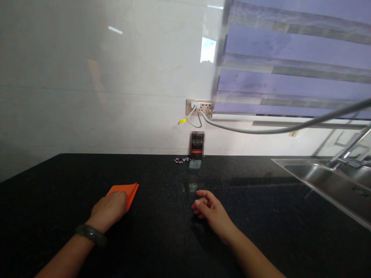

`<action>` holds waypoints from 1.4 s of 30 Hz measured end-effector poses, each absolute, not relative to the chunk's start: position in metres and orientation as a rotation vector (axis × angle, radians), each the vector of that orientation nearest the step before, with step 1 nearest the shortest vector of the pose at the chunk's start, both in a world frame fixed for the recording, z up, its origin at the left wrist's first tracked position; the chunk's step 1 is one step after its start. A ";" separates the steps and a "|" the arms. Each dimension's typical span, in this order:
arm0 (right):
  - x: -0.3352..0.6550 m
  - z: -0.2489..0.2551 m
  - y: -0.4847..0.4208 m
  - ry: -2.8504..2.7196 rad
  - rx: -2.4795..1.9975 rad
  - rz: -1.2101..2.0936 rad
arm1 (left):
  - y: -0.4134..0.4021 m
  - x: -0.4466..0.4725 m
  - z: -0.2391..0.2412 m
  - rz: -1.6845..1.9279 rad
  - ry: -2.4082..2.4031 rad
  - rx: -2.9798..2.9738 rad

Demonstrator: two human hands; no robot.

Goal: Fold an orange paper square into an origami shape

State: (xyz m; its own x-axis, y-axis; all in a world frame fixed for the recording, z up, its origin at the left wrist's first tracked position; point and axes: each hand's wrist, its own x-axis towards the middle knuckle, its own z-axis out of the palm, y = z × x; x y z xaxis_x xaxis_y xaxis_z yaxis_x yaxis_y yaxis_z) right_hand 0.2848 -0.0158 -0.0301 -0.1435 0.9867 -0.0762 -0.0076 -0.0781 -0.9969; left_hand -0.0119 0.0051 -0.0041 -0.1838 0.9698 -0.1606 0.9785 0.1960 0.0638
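The left hand is curled over the orange sheet; its fingers are hidden, so whether they clamp or only press cannot be told. The right hand carries no load, its fingers slightly bent and apart. The sheet is at the black counter, well left of the sink; the right hand is also left of the sink, but closer to it. Status: sheet engaged, apparently folded, layers showing along one edge; right hand not yet engaged. Remaining work cannot be determined.
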 end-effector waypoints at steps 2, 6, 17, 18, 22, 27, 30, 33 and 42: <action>0.285 -0.030 -0.016 -1.268 -1.181 1.380 | 0.004 -0.011 -0.003 -0.079 2.302 1.883; 0.284 -0.030 -0.016 -1.278 -1.177 1.376 | 0.004 -0.010 -0.003 -0.084 2.306 1.871; 0.285 -0.034 -0.014 -1.294 -1.177 1.370 | -0.008 0.000 0.014 -0.009 2.436 2.040; 0.285 -0.035 -0.013 -1.302 -1.185 1.363 | -0.011 0.009 0.017 0.008 2.440 2.132; 0.291 -0.034 -0.010 -1.438 -1.194 1.164 | -0.024 0.060 0.020 0.048 2.109 2.522; 0.304 -0.026 -0.011 -1.732 -1.260 0.775 | -0.032 0.114 0.001 0.006 1.701 2.585; 0.306 -0.019 -0.017 -1.949 -1.232 0.601 | -0.033 0.125 -0.009 0.019 1.634 2.606; 0.300 -0.014 -0.024 -2.221 -1.144 0.543 | -0.034 0.124 -0.013 0.041 1.641 2.597; 0.292 -0.023 -0.030 -2.468 -1.170 0.602 | -0.044 0.117 -0.013 -0.006 1.601 2.496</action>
State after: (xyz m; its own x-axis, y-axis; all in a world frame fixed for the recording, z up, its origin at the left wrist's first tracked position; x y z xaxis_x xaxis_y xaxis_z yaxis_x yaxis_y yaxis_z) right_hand 0.2920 -0.0300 -0.0227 -0.6017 0.7892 0.1233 0.6437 0.5705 -0.5101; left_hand 0.1166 -0.0436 -0.0125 0.4214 0.9016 -0.0981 0.9023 -0.4059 0.1452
